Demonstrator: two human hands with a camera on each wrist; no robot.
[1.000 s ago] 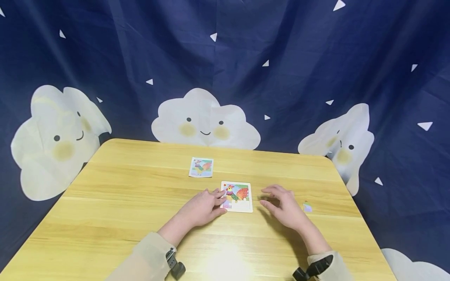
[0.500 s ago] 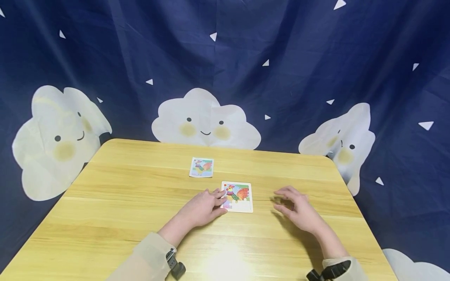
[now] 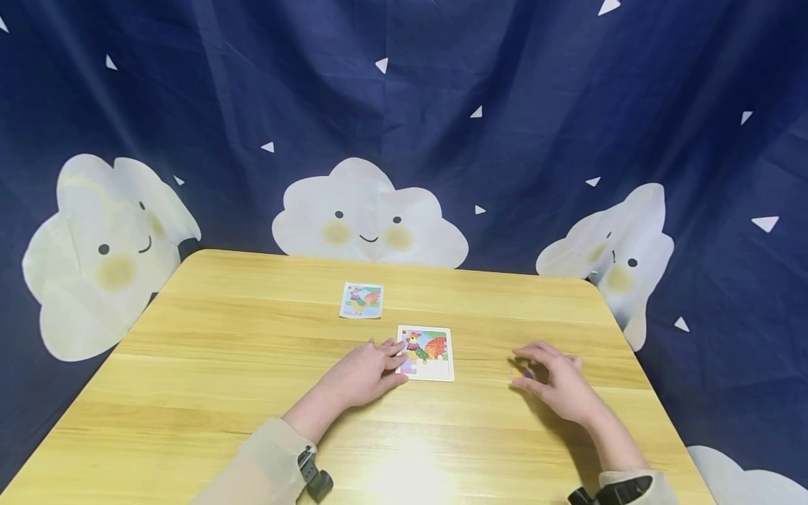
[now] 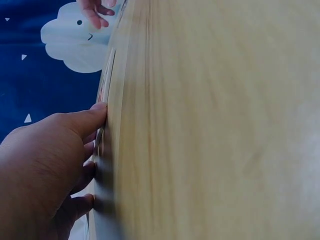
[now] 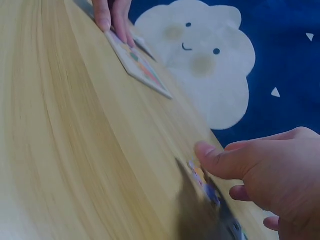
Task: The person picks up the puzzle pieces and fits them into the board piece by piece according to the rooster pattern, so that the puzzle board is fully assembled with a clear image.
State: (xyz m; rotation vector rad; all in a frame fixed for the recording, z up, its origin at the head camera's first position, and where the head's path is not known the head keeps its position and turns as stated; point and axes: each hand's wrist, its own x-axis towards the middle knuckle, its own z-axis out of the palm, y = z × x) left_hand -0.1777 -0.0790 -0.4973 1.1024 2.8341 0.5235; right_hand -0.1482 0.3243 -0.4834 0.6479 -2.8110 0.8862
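Observation:
A square jigsaw puzzle tray [image 3: 442, 373] with a rooster picture lies flat on the table; its lower right part shows white. My left hand [image 3: 366, 372] rests on the tray's left side, fingertips over the rim and thumb by the lower left corner. Farther right, my right hand [image 3: 562, 386] hovers low over the table with thumb and fingers apart. Below it lie small coloured puzzle pieces [image 5: 211, 192], partly hidden by the hand and its shadow. In the right wrist view the thumb tip is close to a piece; I cannot tell whether they touch.
A rooster picture card [image 3: 362, 301] lies behind the tray, to its left. The wooden table [image 3: 221, 337] has rounded far corners. Behind it hangs a dark blue curtain [image 3: 429, 98] with white clouds and triangles.
My right hand has moved right, away from the tray, and now covers the piece seen earlier at the right. Coloured pieces show beside its thumb. My left hand stays on the tray.

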